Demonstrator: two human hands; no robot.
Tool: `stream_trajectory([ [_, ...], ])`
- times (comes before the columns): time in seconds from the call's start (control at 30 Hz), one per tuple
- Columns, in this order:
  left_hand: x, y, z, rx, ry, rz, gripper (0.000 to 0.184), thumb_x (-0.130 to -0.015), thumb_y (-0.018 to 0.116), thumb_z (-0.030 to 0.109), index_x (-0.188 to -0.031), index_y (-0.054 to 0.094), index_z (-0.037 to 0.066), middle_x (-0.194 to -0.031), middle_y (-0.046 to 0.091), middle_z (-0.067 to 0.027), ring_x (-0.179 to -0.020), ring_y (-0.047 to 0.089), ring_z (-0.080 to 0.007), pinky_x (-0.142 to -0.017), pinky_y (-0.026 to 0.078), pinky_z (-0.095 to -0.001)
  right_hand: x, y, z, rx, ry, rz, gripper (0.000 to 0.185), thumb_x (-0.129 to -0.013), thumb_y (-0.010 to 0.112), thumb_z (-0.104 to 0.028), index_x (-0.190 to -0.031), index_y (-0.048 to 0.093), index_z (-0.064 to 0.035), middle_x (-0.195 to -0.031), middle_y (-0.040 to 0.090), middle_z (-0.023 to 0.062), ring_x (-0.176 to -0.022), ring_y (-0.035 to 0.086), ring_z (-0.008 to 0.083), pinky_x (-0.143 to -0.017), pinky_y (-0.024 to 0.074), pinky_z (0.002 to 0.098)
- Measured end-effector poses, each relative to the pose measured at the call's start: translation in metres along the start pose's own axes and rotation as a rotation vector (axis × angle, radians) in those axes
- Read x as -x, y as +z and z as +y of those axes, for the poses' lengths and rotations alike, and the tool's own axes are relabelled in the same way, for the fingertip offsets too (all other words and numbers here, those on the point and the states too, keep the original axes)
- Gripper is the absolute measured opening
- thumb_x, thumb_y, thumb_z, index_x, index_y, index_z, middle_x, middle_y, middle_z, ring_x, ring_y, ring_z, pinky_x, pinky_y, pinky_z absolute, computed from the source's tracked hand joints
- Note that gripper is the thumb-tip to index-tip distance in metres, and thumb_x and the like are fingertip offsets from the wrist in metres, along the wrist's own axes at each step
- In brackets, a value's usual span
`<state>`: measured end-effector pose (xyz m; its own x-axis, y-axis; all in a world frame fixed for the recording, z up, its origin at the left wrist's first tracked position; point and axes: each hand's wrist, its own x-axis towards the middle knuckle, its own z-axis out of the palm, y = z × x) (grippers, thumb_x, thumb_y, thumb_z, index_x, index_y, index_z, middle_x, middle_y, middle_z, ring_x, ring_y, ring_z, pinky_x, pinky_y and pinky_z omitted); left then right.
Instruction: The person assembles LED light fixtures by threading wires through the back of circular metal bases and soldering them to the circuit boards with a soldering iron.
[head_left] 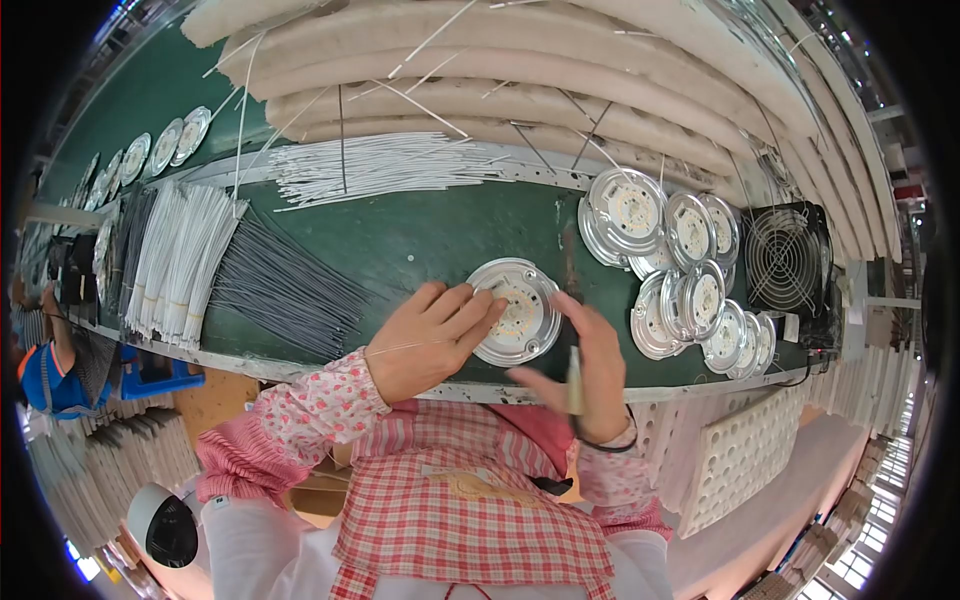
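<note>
A round silver lamp base (537, 338) lies on the green bench, its central board bearing small yellow spots. Over its left half reaches my left hand (430, 335), fingers bent and close together, tips at the board. Whatever they pinch is hidden; a thin pale strand crosses this hand. My right hand (600, 375) is at the base's right edge, thumb pointing left. Against its palm it holds what looks like a soldering iron (574, 382), with a pale yellowish handle and a dark cord near the wrist. Motion blurs the tool's front part.
Dark wires (290, 285) and bundled white wires (180, 265) lie to the left, with more white wires (380, 168) behind. Stacked lamp bases (690, 230) and a black fan (783, 258) stand to the right. Another person (60, 365) is at far left.
</note>
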<state>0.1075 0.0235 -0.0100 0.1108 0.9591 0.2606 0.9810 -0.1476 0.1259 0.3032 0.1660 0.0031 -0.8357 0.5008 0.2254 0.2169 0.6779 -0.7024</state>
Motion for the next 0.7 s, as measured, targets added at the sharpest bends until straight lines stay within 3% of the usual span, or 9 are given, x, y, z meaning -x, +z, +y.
stream_trajectory([
  [0.07,0.000,0.000,0.002,-0.043,0.005,-0.002,0.055,-0.079,0.067,0.012,-0.133,0.060,0.005,-0.124,0.056,-0.0072,-0.110,0.057,-0.0217,-0.094,0.045,-0.0377,-0.012,0.016,-0.014,0.178,-0.054,0.004,0.088,-0.066,0.089,-0.025,-0.140,0.047,-0.0014,-0.124,0.057,0.0267,-0.116,0.055,0.0435,-0.099,0.0442,0.0504],
  [0.17,-0.005,-0.004,0.001,0.021,-0.044,0.035,0.038,-0.086,0.065,0.014,-0.123,0.066,0.008,-0.117,0.059,-0.0053,-0.106,0.059,-0.0220,-0.090,0.044,-0.0396,-0.009,0.027,-0.012,0.102,0.015,0.009,0.102,-0.064,0.090,-0.028,-0.147,0.037,-0.0019,-0.135,0.049,0.0276,-0.127,0.046,0.0456,-0.107,0.0354,0.0536],
  [0.27,-0.023,-0.021,-0.022,0.294,-0.237,0.081,0.020,-0.091,0.064,0.016,-0.108,0.070,0.009,-0.108,0.063,-0.0049,-0.098,0.061,-0.0234,-0.085,0.043,-0.0411,0.009,0.017,-0.024,0.174,0.021,0.040,0.094,-0.064,0.090,-0.030,-0.142,0.044,-0.0015,-0.131,0.054,0.0247,-0.125,0.048,0.0446,-0.104,0.0381,0.0507],
  [0.3,-0.031,-0.017,-0.038,0.264,-0.301,0.260,0.014,-0.093,0.063,0.018,-0.098,0.069,0.007,-0.102,0.065,-0.0066,-0.092,0.062,-0.0272,-0.081,0.042,-0.0419,0.021,0.012,-0.027,0.194,0.034,0.040,0.093,-0.064,0.090,-0.031,-0.141,0.045,-0.0014,-0.131,0.055,0.0239,-0.126,0.048,0.0441,-0.104,0.0382,0.0502],
  [0.4,-0.054,0.000,-0.082,0.096,-0.433,0.464,0.015,-0.083,0.071,0.012,-0.098,0.067,0.009,-0.098,0.064,-0.0074,-0.093,0.061,-0.0301,-0.079,0.042,-0.0427,0.057,0.005,-0.026,0.328,-0.002,-0.019,0.087,-0.067,0.087,-0.035,-0.139,0.049,-0.0048,-0.130,0.057,0.0199,-0.126,0.048,0.0417,-0.103,0.0381,0.0496],
  [0.47,-0.060,0.012,-0.102,0.066,-0.417,0.380,0.017,-0.082,0.072,0.012,-0.098,0.067,0.010,-0.097,0.063,-0.0067,-0.094,0.061,-0.0295,-0.080,0.042,-0.0430,0.074,0.002,-0.020,0.413,-0.050,-0.048,0.074,-0.068,0.085,-0.029,-0.134,0.056,-0.0091,-0.126,0.059,0.0167,-0.124,0.050,0.0396,-0.102,0.0388,0.0491],
  [0.57,-0.063,0.013,-0.112,0.180,-0.427,0.372,0.014,-0.080,0.075,0.013,-0.092,0.069,0.009,-0.092,0.067,-0.0064,-0.091,0.064,-0.0300,-0.079,0.044,-0.0417,0.080,-0.007,-0.008,0.274,-0.046,-0.014,0.065,-0.069,0.084,-0.021,-0.129,0.061,-0.0111,-0.121,0.062,0.0146,-0.120,0.053,0.0384,-0.101,0.0401,0.0476],
  [0.67,-0.060,0.009,-0.119,0.491,-0.459,0.463,0.011,-0.078,0.078,0.017,-0.083,0.073,0.009,-0.091,0.072,-0.0081,-0.085,0.068,-0.0303,-0.083,0.045,-0.0421,0.079,-0.020,-0.003,-0.179,0.236,-0.011,0.059,-0.070,0.084,-0.013,-0.126,0.064,-0.0141,-0.115,0.064,0.0132,-0.116,0.057,0.0361,-0.100,0.0415,0.0457],
  [0.7,-0.062,0.010,-0.117,0.493,-0.452,0.457,0.011,-0.078,0.078,0.017,-0.083,0.073,0.009,-0.091,0.072,-0.0081,-0.085,0.068,-0.0303,-0.083,0.045,-0.0421,0.081,-0.020,-0.003,-0.180,0.242,-0.004,0.059,-0.070,0.084,-0.013,-0.126,0.064,-0.0141,-0.115,0.064,0.0132,-0.116,0.057,0.0361,-0.100,0.0415,0.0457],
])
